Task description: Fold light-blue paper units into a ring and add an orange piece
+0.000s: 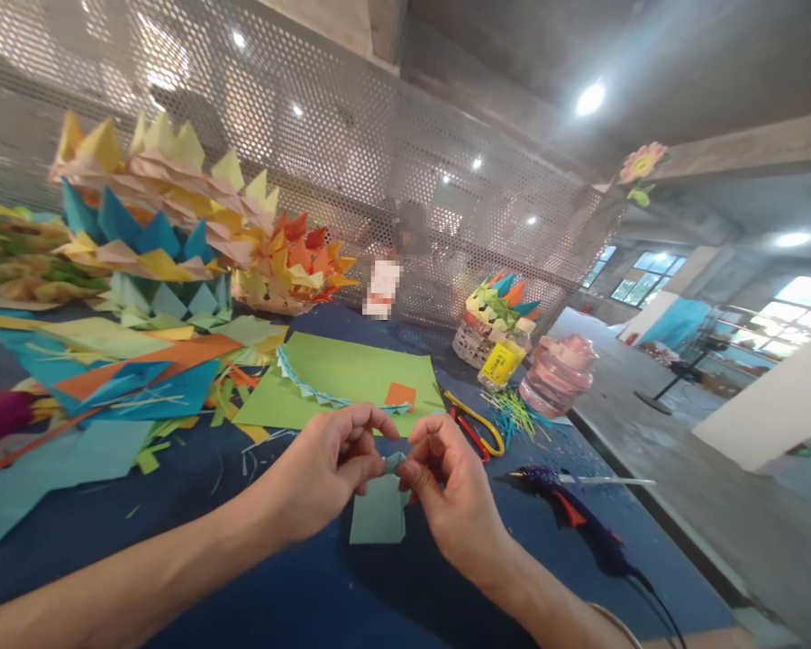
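Close together over the table, my left hand and my right hand pinch a small folded piece of light blue paper between thumbs and fingers. Under it lies a pale blue-green paper rectangle on the dark blue tabletop. Just beyond my hands is a green paper sheet. On that sheet a curved light blue strip of folded paper points rests beside a small orange paper square. My fingers hide part of the folded piece.
Yellow-handled scissors, a glue gun with its cord, a yellow-labelled bottle and a pink bottle stand or lie at right. Paper scraps and layered folded-paper crowns fill the left. A perforated metal screen rises behind.
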